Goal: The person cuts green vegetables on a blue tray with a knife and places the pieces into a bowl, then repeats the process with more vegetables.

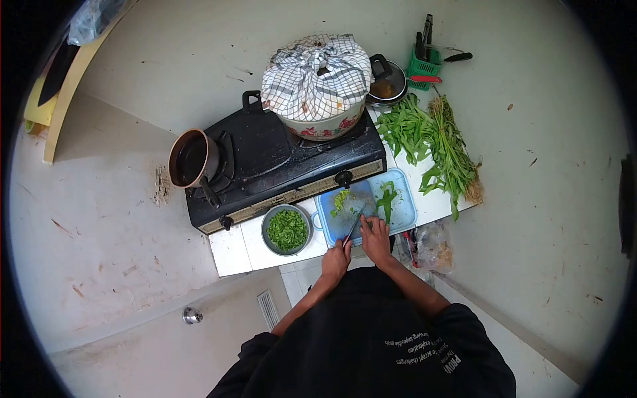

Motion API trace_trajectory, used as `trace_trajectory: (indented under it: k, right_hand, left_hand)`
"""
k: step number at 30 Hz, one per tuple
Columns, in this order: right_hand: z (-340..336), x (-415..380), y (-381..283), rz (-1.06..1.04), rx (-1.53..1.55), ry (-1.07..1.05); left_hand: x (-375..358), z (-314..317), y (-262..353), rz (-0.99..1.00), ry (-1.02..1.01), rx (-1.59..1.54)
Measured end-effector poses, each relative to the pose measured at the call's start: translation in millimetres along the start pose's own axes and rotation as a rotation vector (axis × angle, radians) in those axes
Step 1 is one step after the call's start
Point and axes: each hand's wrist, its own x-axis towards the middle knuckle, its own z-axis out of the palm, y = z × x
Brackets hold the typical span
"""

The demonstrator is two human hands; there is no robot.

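My left hand [335,261] is closed round the handle of a kitchen knife [353,227], its blade slanting up over the blue cutting board [406,176]. Beside the blade, my right hand [376,239] rests on the board with its fingers curled down; what lies beneath them is hidden. Green leaves [387,201] lie by the right fingertips. Left of the blade are small chopped green bits [340,200]. A grey bowl [264,240] of finely chopped greens [286,229] stands left of the board.
Behind the board is a black two-burner stove [259,169], bearing a small pan [174,164] and a large cloth-wrapped pot [318,126]. A lidded pot [391,86] and a green utensil basket [423,69] stand at back right. Bundled leafy greens [444,146] lie on the white-tiled counter [229,255].
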Motion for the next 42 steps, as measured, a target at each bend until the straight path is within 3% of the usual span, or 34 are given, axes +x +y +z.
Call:
trace_trajectory:
  k: [42]
  right_hand:
    - [-0.3, 18.0, 8.3, 0.07, 0.117, 0.171]
  left_hand:
    - [13.8, 2.0, -0.2, 0.01, 0.012, -0.057]
